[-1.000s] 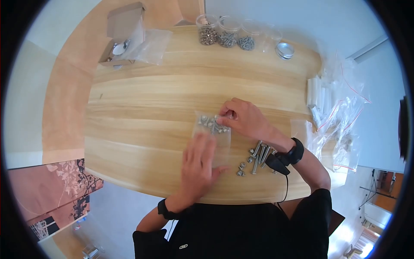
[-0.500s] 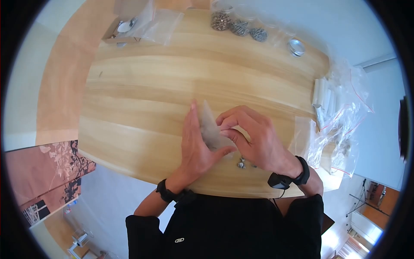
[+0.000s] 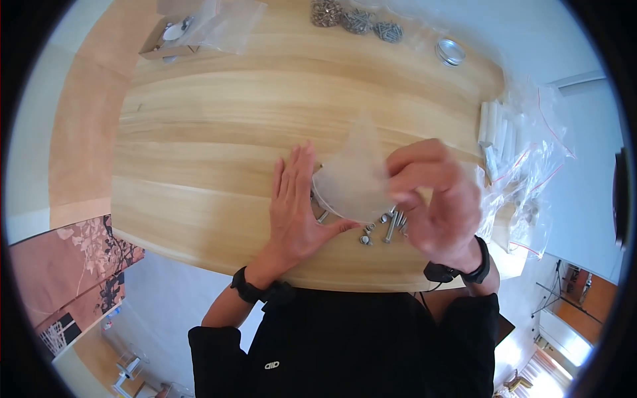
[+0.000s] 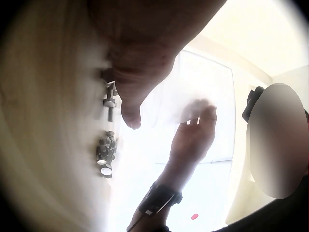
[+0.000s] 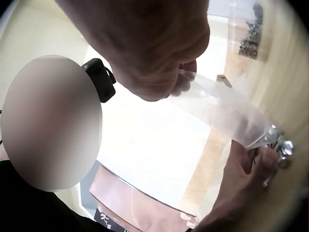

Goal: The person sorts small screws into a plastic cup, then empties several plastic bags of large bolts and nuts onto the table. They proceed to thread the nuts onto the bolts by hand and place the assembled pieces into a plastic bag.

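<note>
A frosted clear plastic bag (image 3: 355,176) stands tilted above the table, its open end low beside the left hand (image 3: 292,205). The right hand (image 3: 438,202) pinches the bag's other end, raised off the table; it also shows in the left wrist view (image 4: 195,133). The left hand's fingers are straight, side on to the table, with the thumb spread along the bag's lower edge. In the right wrist view, bolts and nuts (image 5: 285,147) lie at the bag's mouth by the left thumb. More bolts (image 3: 393,225) and nuts (image 3: 366,235) lie between the hands, near the front edge.
Jars of screws (image 3: 358,21) and stacked metal lids (image 3: 450,52) stand at the back. An open cardboard box (image 3: 156,41) with a plastic bag (image 3: 232,26) is at the back left. White rolls (image 3: 492,125) and clear bags (image 3: 531,172) lie at the right.
The bag, first flat with hardware in it, is now lifted and tipped. The right hand has moved right and up with its end; the left hand has turned on edge, and hardware shows beneath the bag.
</note>
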Available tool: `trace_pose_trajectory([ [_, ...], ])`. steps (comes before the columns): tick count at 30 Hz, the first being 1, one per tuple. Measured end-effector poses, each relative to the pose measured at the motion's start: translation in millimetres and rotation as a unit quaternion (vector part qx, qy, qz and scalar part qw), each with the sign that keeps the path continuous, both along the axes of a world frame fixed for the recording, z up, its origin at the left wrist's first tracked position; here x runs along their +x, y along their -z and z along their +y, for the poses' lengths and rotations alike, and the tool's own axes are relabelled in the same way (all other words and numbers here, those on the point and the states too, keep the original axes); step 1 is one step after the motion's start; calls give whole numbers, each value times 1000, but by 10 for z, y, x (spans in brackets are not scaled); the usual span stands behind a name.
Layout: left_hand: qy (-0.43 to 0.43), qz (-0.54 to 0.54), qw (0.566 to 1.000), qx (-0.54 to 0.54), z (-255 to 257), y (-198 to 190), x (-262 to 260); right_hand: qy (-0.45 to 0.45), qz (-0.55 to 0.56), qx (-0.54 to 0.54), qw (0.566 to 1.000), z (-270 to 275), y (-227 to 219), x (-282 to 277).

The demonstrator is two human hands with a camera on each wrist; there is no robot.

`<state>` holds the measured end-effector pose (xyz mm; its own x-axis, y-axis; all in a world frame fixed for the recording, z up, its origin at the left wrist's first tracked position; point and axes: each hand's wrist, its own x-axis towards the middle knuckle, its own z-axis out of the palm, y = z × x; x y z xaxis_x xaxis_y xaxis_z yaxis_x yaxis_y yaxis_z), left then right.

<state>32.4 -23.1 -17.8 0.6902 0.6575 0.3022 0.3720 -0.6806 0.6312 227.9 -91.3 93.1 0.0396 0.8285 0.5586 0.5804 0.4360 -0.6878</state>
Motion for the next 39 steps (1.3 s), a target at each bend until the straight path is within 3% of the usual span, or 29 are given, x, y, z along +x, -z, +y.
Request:
trace_pose_trajectory([
  [3, 22, 11, 1000, 3, -20, -37, 29, 69, 17, -46, 996, -93, 51, 154],
  [8, 93, 71, 992, 35, -71, -61, 106, 155, 148, 49, 975, -563, -87, 619],
  [10, 125, 67, 989, 36, -111, -35, 148, 190, 321, 22, 927, -818, -195, 850],
  [12, 156, 61, 985, 39, -151, -8, 194, 182, 218, -55, 957, -1029, -120, 1216],
  [14, 173, 79, 981, 41, -199, 6, 214, 255, 81, -184, 946, -1090, -22, 1431],
  [16, 185, 77, 979, 46, -247, -24, 199, 427, -125, -192, 875, -1233, 69, 1417],
  [18, 184, 77, 978, 52, -251, -30, 196, 469, -187, -99, 858, -1381, -42, 1175],
  [20, 164, 53, 985, 5, -249, -13, 173, 398, -222, -102, 884, -1484, -13, 873],
  [23, 174, 88, 981, 25, -258, -46, 195, 344, -321, -252, 846, -1345, 75, 551],
  [27, 173, 93, 979, 44, -233, -38, 173, 278, -345, -342, 829, -1514, 690, 716],
  [34, 176, 107, 976, 64, -269, -59, 214, 206, -331, -309, 867, -1699, 502, 865],
  [36, 173, 112, 976, 77, -300, -62, 235, 281, -285, -257, 880, -1671, 441, 805],
  [39, 171, 121, 975, 69, -345, -35, 240, 270, -320, -306, 855, -1552, 617, 779],
])
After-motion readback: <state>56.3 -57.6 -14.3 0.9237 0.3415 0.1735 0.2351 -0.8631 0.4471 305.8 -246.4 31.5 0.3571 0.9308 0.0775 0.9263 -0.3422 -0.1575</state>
